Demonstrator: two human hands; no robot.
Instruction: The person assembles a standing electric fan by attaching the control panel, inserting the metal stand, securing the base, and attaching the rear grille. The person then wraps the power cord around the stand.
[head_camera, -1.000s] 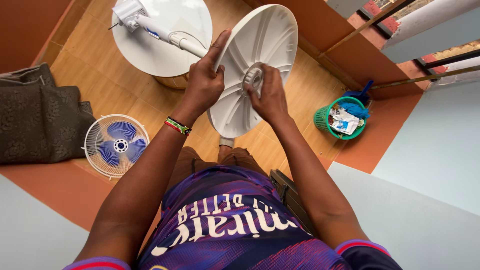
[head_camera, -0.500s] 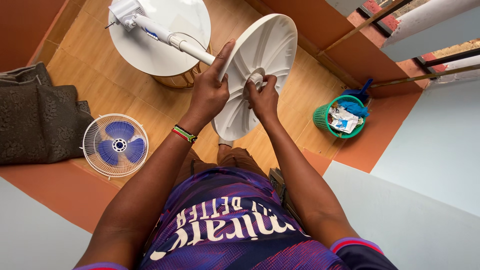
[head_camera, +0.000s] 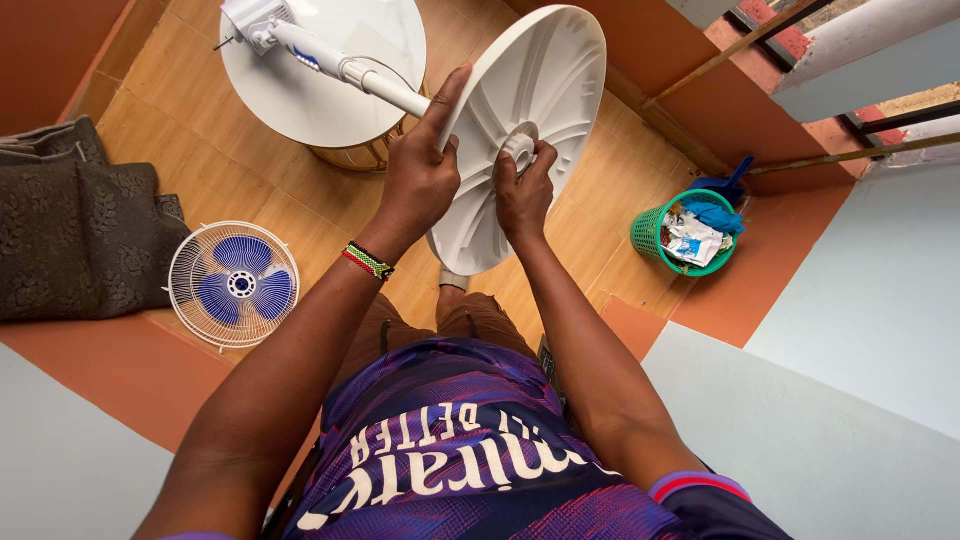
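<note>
Round white fan base (head_camera: 540, 100) is held up on edge above the floor, its ribbed underside facing the person. Left hand (head_camera: 420, 180) clasps its rim; right hand (head_camera: 522, 195) pinches the centre hub (head_camera: 520, 150). The pole (head_camera: 385, 88) enters behind, while the caged fan head (head_camera: 233, 284) lies apart, unmounted.

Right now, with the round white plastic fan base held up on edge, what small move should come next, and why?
Probably a further turn of the central nut: the right hand pinches it at the hub of the round white plastic fan base, while the left hand grips the rim beside the white pole, steadying it.
</note>
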